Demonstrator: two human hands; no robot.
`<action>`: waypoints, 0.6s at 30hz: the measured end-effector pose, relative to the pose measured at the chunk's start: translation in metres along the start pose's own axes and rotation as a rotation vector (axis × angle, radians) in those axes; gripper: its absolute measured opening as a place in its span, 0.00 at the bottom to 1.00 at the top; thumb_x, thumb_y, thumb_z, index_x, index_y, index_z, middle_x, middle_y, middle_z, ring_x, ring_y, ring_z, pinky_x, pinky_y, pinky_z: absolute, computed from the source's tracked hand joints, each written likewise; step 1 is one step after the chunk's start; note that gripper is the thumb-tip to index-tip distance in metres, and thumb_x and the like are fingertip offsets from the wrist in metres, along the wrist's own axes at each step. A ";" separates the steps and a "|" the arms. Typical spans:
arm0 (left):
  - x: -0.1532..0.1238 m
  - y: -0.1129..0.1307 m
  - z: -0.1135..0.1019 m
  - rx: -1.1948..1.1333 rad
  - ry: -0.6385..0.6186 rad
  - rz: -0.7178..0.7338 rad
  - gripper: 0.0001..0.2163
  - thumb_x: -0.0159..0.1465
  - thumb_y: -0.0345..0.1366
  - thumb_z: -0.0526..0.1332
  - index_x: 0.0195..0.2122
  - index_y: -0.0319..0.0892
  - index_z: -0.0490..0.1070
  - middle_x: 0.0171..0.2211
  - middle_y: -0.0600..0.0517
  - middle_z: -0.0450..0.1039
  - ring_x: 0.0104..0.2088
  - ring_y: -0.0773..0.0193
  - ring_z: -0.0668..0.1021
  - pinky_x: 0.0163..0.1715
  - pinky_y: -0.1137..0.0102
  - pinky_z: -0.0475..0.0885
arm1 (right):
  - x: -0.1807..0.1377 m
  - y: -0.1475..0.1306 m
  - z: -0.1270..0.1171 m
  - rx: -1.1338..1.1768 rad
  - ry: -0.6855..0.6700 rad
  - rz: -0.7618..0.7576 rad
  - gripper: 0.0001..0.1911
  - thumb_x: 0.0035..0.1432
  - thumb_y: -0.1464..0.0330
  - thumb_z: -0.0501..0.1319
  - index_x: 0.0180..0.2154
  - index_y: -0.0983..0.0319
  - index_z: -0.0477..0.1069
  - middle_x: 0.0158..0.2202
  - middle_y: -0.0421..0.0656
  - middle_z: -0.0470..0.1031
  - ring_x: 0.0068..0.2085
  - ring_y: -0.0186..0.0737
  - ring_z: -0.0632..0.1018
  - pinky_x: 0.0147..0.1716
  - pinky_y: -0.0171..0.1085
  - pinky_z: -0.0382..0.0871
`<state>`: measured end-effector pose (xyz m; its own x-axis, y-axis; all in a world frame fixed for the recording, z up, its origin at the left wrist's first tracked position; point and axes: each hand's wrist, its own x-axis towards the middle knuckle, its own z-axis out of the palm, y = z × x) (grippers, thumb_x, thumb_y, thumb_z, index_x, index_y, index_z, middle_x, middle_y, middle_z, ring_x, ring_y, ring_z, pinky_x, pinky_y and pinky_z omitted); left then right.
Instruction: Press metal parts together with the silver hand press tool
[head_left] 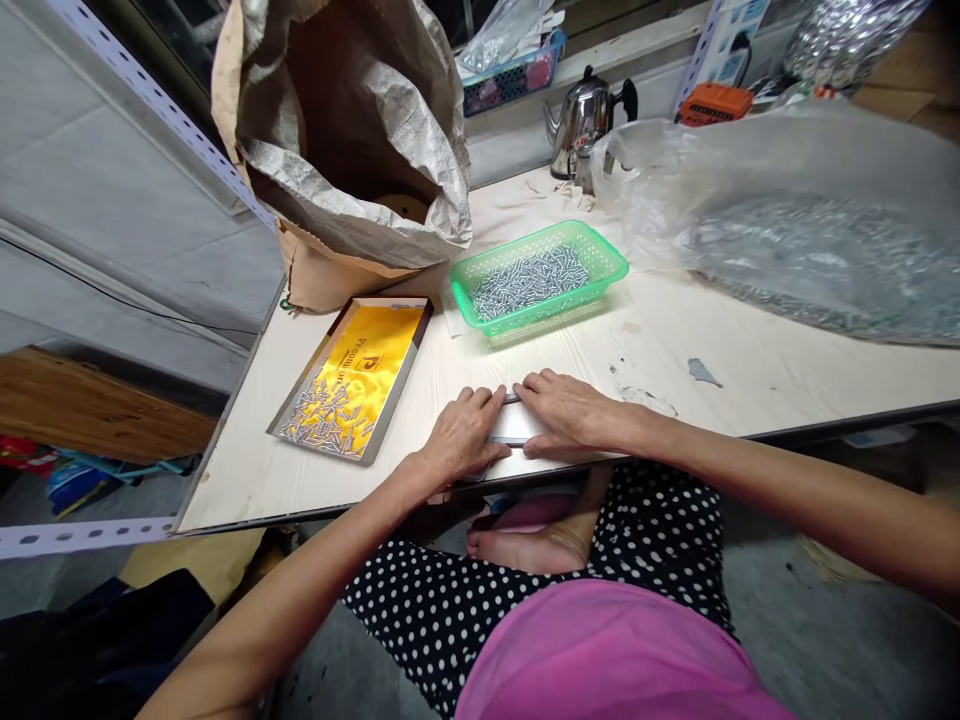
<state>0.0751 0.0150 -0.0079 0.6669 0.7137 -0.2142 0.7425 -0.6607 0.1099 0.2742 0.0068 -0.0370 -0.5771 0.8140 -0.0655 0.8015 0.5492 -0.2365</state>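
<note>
Steadying two narrow grey strips [510,441] near the front edge of the counter [652,320], just below frame centre: left hand [466,435] and right hand [566,412] grasping, fingers at the far strip, thumbs at the near. Probably light, stiff, slick if metal; best held by both ends, hidden here.

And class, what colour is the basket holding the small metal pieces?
The basket is translucent green, seen best in the head view.
</note>
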 end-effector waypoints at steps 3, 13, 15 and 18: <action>0.008 -0.003 -0.004 0.024 -0.033 0.034 0.32 0.58 0.45 0.68 0.61 0.40 0.61 0.50 0.43 0.69 0.49 0.50 0.70 0.47 0.61 0.69 | 0.000 -0.005 -0.007 -0.027 -0.011 0.031 0.33 0.51 0.55 0.70 0.52 0.68 0.68 0.49 0.56 0.70 0.49 0.56 0.70 0.44 0.46 0.67; 0.015 -0.006 0.002 -0.054 -0.003 0.007 0.14 0.62 0.42 0.64 0.45 0.40 0.71 0.43 0.47 0.71 0.45 0.54 0.72 0.44 0.63 0.68 | 0.005 -0.020 -0.017 -0.096 -0.083 0.049 0.11 0.63 0.67 0.62 0.43 0.68 0.73 0.43 0.53 0.74 0.46 0.50 0.73 0.43 0.42 0.64; 0.013 -0.004 0.004 -0.079 0.011 -0.008 0.10 0.64 0.40 0.63 0.42 0.41 0.71 0.41 0.48 0.71 0.44 0.55 0.72 0.43 0.63 0.68 | 0.008 -0.019 -0.014 -0.083 -0.084 0.039 0.08 0.64 0.68 0.60 0.41 0.67 0.73 0.40 0.52 0.75 0.44 0.48 0.74 0.42 0.41 0.64; 0.011 -0.002 0.005 -0.114 0.020 -0.021 0.07 0.65 0.39 0.62 0.40 0.41 0.72 0.39 0.48 0.71 0.43 0.56 0.72 0.42 0.64 0.68 | 0.010 -0.018 -0.012 -0.073 -0.089 0.004 0.06 0.65 0.69 0.59 0.38 0.65 0.73 0.38 0.50 0.76 0.41 0.46 0.75 0.40 0.40 0.64</action>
<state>0.0812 0.0231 -0.0154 0.6515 0.7323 -0.1982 0.7578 -0.6159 0.2155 0.2556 0.0070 -0.0221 -0.5829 0.7981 -0.1528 0.8113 0.5610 -0.1649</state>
